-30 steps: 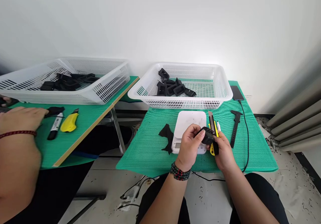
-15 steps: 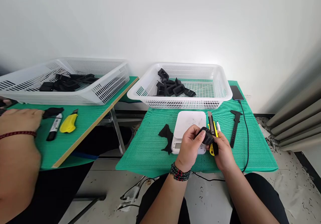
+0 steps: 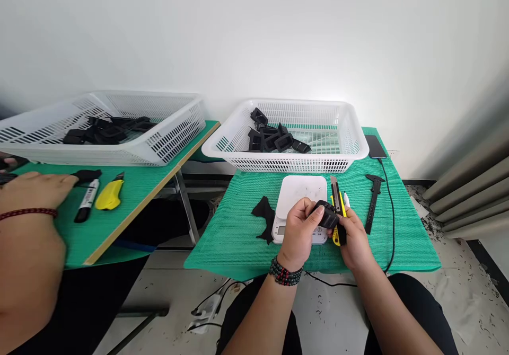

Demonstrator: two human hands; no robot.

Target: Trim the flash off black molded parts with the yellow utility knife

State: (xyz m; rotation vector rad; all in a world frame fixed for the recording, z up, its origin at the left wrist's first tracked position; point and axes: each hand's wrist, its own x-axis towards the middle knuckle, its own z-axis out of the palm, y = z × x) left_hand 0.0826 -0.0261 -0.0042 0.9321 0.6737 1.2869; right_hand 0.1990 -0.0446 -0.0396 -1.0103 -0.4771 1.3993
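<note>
Over the front of a white scale (image 3: 299, 193), my left hand (image 3: 299, 230) grips a small black part (image 3: 326, 216). My right hand (image 3: 355, 238) is closed on the other end of the same part. A yellow and black cutter (image 3: 338, 206) with its blade out points away from me beside my right fingers; whether they also hold it cannot be made out. Behind it shows the white tip of a pen (image 3: 347, 200). To the left of the scale lies a torn black scrap (image 3: 264, 219).
A white basket (image 3: 286, 163) with several black parts stands behind the scale. A black caliper (image 3: 373, 204), cable and phone (image 3: 375, 147) lie right. On the left table (image 3: 139, 206) are another basket (image 3: 175, 148), a marker (image 3: 86, 201), a yellow cutter (image 3: 110, 194) and another person's hand (image 3: 37, 191).
The black part has turned slightly between my fingers, and my hands have barely shifted. The other person's hand at the left has moved a little to the right.
</note>
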